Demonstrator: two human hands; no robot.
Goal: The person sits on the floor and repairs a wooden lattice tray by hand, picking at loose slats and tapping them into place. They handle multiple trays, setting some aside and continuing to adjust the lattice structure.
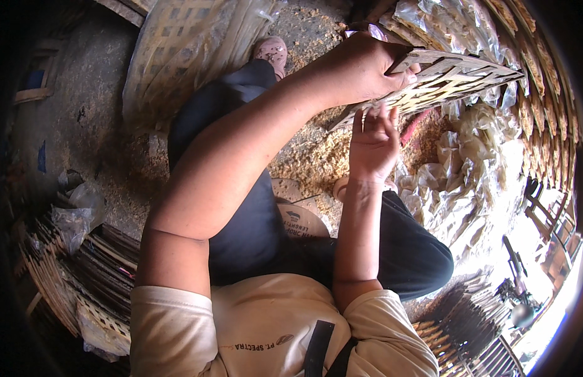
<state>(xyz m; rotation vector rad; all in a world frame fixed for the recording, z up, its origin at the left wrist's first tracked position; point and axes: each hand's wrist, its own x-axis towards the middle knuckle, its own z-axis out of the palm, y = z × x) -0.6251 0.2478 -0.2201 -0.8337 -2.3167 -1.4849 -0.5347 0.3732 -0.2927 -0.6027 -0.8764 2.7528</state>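
Observation:
A flat woven bamboo-like lattice panel [451, 76] is held up in front of me, tilted, its far end pointing right. My left hand [370, 69] is closed around its near left edge, with the thumb on the lattice side. Just below, my right hand [374, 141] has its palm up and fingers raised and loosely apart. Those fingertips reach the panel's lower side; whether they press on it I cannot tell. Beneath the panel lies a red, stick-like thing [416, 127], partly hidden by it.
Crumbly tan bits [310, 151] cover the floor between my legs. Crumpled clear plastic sheets [477, 157] heap up at right, beside stacked trays [549, 119]. A plastic-covered lattice panel [178, 69] stands at upper left. More stacked panels [103, 276] are at lower left.

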